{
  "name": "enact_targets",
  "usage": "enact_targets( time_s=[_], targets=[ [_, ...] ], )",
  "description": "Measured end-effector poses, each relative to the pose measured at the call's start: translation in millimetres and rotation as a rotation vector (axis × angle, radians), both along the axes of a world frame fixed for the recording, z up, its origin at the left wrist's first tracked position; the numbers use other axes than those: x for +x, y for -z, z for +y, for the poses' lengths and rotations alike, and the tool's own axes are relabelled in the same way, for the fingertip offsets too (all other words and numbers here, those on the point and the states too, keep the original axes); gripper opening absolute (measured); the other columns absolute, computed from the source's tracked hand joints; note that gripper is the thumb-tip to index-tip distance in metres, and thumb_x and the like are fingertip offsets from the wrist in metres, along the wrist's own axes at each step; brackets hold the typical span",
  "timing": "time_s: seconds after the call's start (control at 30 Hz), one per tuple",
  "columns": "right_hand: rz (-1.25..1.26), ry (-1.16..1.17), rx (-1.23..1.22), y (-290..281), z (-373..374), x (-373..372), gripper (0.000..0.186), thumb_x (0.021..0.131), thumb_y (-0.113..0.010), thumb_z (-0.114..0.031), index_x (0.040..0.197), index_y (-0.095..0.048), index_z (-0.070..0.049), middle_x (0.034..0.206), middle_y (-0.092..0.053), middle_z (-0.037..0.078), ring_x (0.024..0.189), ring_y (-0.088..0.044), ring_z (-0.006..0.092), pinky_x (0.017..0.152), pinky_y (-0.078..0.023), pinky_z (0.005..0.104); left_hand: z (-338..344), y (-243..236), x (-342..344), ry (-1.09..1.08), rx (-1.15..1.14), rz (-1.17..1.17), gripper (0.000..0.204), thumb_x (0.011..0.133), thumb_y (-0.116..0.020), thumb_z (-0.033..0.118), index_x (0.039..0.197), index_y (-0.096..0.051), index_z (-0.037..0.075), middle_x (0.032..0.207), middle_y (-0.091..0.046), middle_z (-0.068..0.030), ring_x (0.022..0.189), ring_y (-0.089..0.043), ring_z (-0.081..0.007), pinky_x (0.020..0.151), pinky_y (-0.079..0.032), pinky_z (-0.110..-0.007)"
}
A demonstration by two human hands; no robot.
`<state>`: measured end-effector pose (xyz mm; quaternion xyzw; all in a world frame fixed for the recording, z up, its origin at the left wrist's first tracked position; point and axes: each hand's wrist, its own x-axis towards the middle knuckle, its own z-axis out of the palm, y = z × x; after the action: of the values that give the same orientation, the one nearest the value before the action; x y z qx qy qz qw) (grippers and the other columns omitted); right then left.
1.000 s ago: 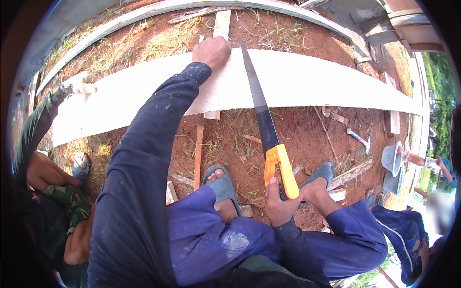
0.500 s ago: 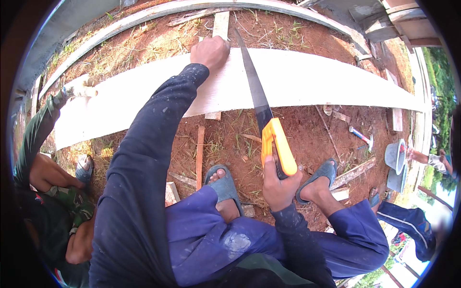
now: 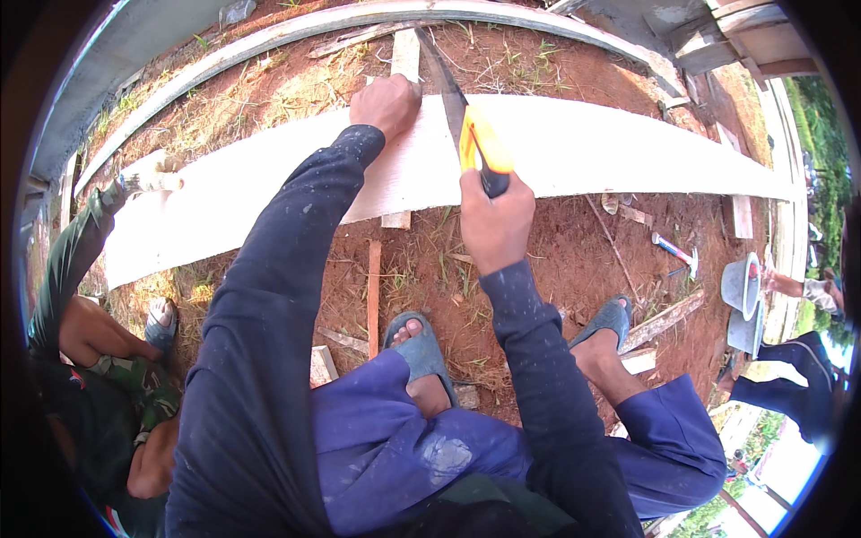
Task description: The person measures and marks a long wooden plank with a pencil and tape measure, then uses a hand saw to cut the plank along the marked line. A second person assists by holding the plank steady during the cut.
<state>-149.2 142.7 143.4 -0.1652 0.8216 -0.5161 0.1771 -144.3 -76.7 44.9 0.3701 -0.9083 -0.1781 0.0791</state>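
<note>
"So, where's the saw?"

"Upper centre of the frame, blade lying across the white board, which spans the upper half. The right hand has its fingers wrapped round the handle."

"And the left hand?"

"At the board's upper edge, just left of the blade, knuckles bent. The fingertips are hidden, so I can't tell whether they grip or merely press."

"What worries you?"

"That closeness, mainly. If the blade jumped or strayed left, it could catch those knuckles. The board might also slip and pinch the blade if the hold slackened, here or at the co-worker's hand at the far left. And the tip points toward the beam along the top; an overlong push might strike it and bend the steel."

"Any brands or writing?"

"None I can read. The hammer, right of centre, has a coloured grip, but any label is too small."
</note>
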Motion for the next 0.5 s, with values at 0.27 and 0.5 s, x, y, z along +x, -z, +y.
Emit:
enact_targets(
  time_s=[0.27, 0.5],
  targets=[
    [-0.197, 0.058, -0.003, -22, 143, 70, 0.021, 0.089, -0.067, -0.004, 0.106, -0.067, 0.008, 0.075, -0.065, 0.004, 0.068, -0.060, 0.0058, 0.061, -0.048, 0.0255, 4, 0, -3, -0.016, 0.042, -0.038, 0.043, 0.097, -0.046, 0.031, 0.090, -0.071, -0.002, 0.088, -0.071, -0.0285, 0.084, -0.070, -0.0442, 0.081, -0.054, -0.053],
    [0.008, -0.031, 0.101, -6, -53, -56, 0.026, 0.085, -0.064, -0.017, 0.083, -0.064, 0.009, 0.070, -0.068, 0.020, 0.069, -0.070, 0.0325, 0.065, -0.052, 0.0409, 12, -5, -11, 0.026, -0.019, 0.065, 0.040, 0.095, -0.045, 0.026, 0.088, -0.069, -0.005, 0.084, -0.069, -0.0308, 0.081, -0.069, -0.0462, 0.079, -0.053, -0.055]
  ],
)
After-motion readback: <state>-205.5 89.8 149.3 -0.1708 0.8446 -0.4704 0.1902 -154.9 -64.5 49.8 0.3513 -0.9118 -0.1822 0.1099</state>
